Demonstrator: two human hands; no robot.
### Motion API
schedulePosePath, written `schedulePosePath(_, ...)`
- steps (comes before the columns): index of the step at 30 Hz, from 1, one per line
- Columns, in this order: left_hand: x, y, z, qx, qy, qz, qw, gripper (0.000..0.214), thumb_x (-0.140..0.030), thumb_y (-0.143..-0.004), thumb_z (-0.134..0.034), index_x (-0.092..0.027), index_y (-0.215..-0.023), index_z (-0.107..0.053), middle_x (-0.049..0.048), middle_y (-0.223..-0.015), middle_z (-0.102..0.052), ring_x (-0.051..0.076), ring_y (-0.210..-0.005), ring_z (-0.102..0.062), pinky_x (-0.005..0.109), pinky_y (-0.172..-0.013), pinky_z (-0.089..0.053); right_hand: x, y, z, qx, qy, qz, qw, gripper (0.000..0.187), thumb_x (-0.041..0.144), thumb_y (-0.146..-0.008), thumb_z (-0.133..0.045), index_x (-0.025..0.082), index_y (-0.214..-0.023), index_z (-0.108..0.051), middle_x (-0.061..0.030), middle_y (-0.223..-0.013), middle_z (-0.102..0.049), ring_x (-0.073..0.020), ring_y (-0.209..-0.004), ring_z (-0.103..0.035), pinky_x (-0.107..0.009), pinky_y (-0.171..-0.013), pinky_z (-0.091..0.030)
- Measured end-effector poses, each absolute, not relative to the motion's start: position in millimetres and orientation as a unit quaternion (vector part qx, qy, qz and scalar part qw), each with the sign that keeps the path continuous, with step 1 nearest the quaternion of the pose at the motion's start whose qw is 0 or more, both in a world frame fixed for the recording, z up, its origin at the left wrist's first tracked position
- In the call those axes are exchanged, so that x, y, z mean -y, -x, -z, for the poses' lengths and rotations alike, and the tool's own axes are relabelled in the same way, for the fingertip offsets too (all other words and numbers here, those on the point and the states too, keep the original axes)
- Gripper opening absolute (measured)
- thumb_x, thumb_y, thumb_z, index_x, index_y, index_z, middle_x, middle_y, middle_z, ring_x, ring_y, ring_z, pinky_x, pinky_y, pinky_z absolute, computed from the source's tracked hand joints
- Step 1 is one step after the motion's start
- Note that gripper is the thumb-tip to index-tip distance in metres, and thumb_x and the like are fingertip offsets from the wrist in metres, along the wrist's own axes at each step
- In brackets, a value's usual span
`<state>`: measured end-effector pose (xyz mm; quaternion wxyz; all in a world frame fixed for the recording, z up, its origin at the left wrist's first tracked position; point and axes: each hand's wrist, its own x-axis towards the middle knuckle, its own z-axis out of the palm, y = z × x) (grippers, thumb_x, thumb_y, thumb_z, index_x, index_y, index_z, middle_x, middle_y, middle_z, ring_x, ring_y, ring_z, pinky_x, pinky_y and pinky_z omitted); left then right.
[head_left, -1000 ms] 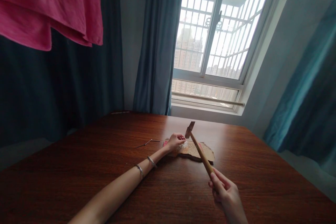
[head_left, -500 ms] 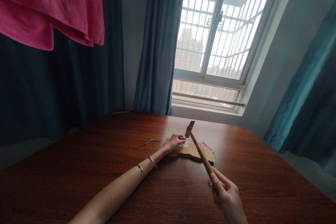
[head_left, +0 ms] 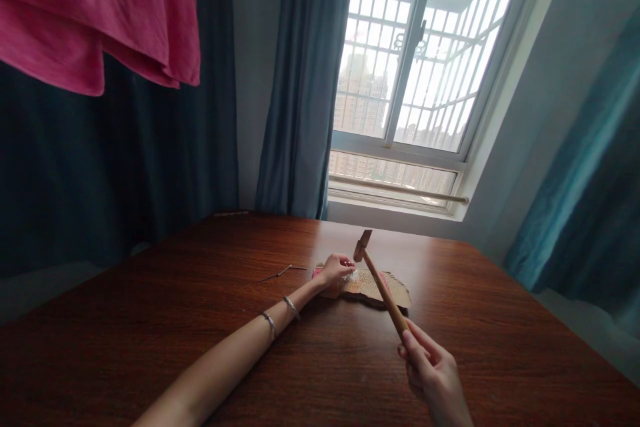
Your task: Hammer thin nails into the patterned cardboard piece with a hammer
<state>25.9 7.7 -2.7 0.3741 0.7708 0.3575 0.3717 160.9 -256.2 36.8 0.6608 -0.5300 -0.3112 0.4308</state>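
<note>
Bright barred window [head_left: 390, 137] between blue curtains [head_left: 303, 80], grey wall [head_left: 505, 167], glossy brown wooden table [head_left: 175, 280].

The left grip [head_left: 339, 270] hides part of the cardboard [head_left: 369, 285]; top and left edges crop the pink cloth [head_left: 125, 10].

The head-worn camera looks forward and down across the counter [head_left: 175, 320] toward the window [head_left: 406, 77], the frame slightly rolled. The right hand [head_left: 433, 367] sits nearer the lens than the left hand [head_left: 336, 271].
</note>
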Motion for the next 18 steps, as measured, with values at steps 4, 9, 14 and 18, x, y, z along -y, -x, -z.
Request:
schedulePosePath(4,-8.1,-25.7,3.4,-0.368,-0.770,-0.368,0.369,0.026,-0.034,-0.064,-0.062,-0.010,-0.072,-0.067,0.0011,-0.064,-0.063,0.012,-0.061,-0.055,0.020,-0.055,-0.038,255.8,-159.8,-36.4,0.308,0.537,-0.431,0.657,0.066,0.051,-0.058,-0.071,0.008,-0.108,-0.058,0.0040,-0.051,-0.051,-0.0015,-0.033,-0.029,-0.016,-0.033,-0.018)
schedulePosePath(9,-11.1,-26.9,6.4,-0.376,-0.773,-0.360,0.363,0.026,-0.034,-0.063,-0.062,-0.011,-0.073,-0.067,0.0012,-0.065,-0.064,0.013,-0.063,-0.056,0.020,-0.056,-0.038,256.5,-158.4,-37.3,0.306,0.535,-0.431,0.659,0.066,0.051,-0.059,-0.071,0.011,-0.110,-0.058,0.0042,-0.052,-0.052,-0.0011,-0.032,-0.029,-0.016,-0.033,-0.018)
schedulePosePath(14,-12.7,-27.7,7.9,-0.384,-0.772,-0.361,0.354,0.026,-0.033,-0.063,-0.062,-0.010,-0.074,-0.068,0.0013,-0.065,-0.064,0.013,-0.063,-0.056,0.019,-0.055,-0.038,255.9,-157.0,-38.9,0.299,0.540,-0.430,0.658,0.067,0.052,-0.057,-0.071,0.010,-0.108,-0.059,0.0041,-0.051,-0.051,-0.0010,-0.032,-0.028,-0.016,-0.033,-0.018)
schedulePosePath(18,-11.5,-26.9,6.0,-0.385,-0.775,-0.354,0.354,0.026,-0.032,-0.062,-0.062,-0.010,-0.072,-0.068,0.0016,-0.064,-0.064,0.013,-0.062,-0.056,0.020,-0.055,-0.037,255.0,-156.9,-38.1,0.298,0.539,-0.425,0.664,0.066,0.051,-0.056,-0.072,0.010,-0.106,-0.061,0.0036,-0.051,-0.051,-0.0013,-0.033,-0.028,-0.016,-0.033,-0.016)
